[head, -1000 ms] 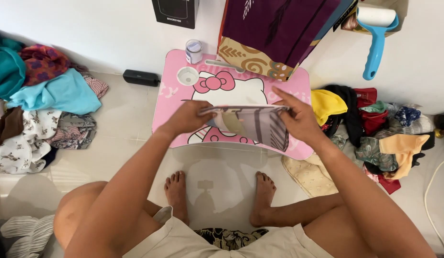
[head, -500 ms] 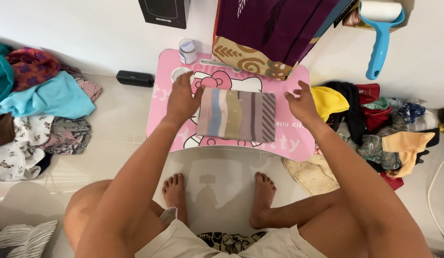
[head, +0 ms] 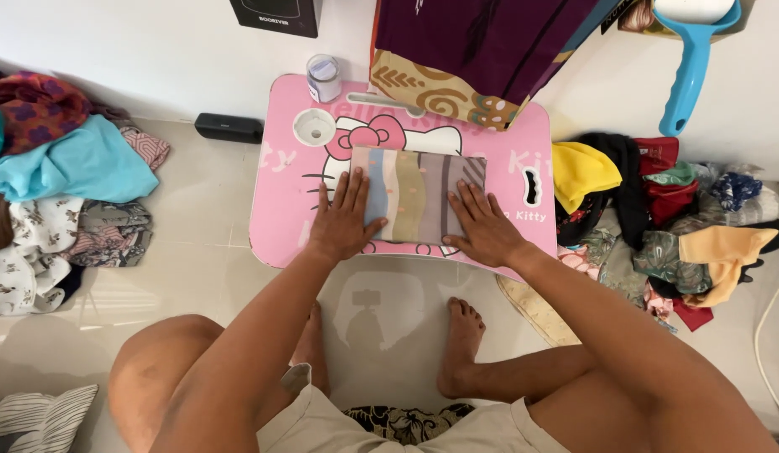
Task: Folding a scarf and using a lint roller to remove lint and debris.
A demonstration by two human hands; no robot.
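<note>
A folded cloth (head: 419, 193) with wavy stripes in blue, tan, olive and grey lies flat on a small pink lap table (head: 280, 210) with a cartoon cat print. My left hand (head: 346, 216) rests palm down on the cloth's left part, fingers spread. My right hand (head: 482, 225) presses flat on its lower right part. Neither hand grips anything.
A purple and tan patterned cloth (head: 473, 50) hangs over the table's far edge. A small jar (head: 323, 78) stands at the table's back left. Piles of clothes lie left (head: 62, 168) and right (head: 658, 218). A blue lint roller (head: 691, 59) and a black speaker (head: 228, 127) sit near the wall.
The cloth was held up between both hands, then laid flat on the table. Both hands have come down and now press on top of it.
</note>
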